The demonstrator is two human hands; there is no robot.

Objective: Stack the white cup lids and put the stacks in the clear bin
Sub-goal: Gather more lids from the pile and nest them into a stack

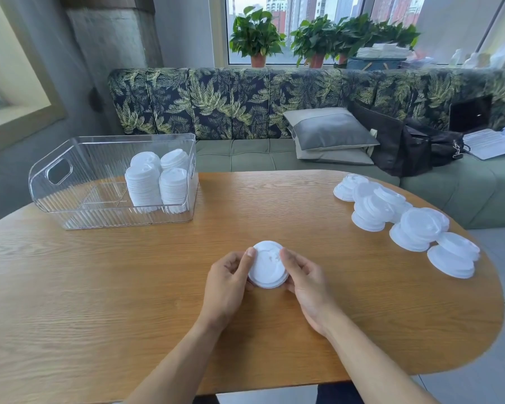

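A short stack of white cup lids (267, 265) sits on the wooden table (129, 287) in front of me. My left hand (226, 279) grips its left side and my right hand (303, 279) grips its right side, thumbs on the top lid. The clear bin (70, 185) stands at the table's far left and holds several tall lid stacks (158, 182) in its right end. Loose white lids (405, 223) lie in overlapping piles along the table's right edge.
A leaf-patterned bench with grey cushions (330, 132) and a black bag (405, 144) runs behind the table. Potted plants (257, 36) stand on the window sill. The table's rounded edge curves off at the right.
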